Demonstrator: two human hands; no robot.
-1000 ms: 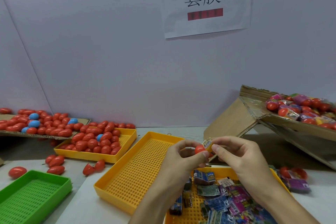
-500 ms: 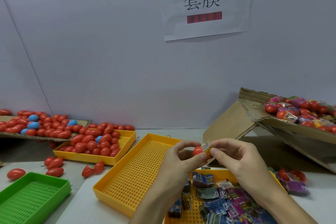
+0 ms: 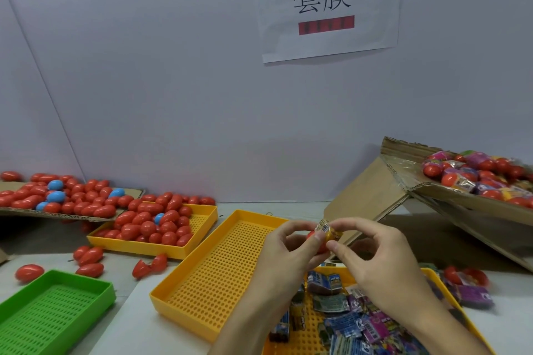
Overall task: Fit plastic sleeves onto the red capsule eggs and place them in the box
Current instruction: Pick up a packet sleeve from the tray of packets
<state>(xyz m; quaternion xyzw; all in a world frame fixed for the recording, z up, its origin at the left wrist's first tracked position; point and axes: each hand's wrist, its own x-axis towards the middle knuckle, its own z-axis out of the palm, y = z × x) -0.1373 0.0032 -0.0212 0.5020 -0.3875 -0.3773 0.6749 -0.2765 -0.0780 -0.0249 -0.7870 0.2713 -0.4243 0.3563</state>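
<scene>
above the bench's near edge, between the empty yellow tray (image 3: 219, 277) and the sleeve tray (image 3: 450, 297), the left hand (image 3: 291, 253) is pinching a red capsule egg (image 3: 315, 241) while the right hand (image 3: 375, 256) is pinching the plastic sleeve (image 3: 328, 230) over its tip. risk: a skewed sleeve is likely to jam or tear; a loosening pinch is likely to drop the egg short of the box (image 3: 461, 204).

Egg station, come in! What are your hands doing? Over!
Left hand grips red egg. Right hand pulls sleeve over it. Nothing blocking.
</scene>
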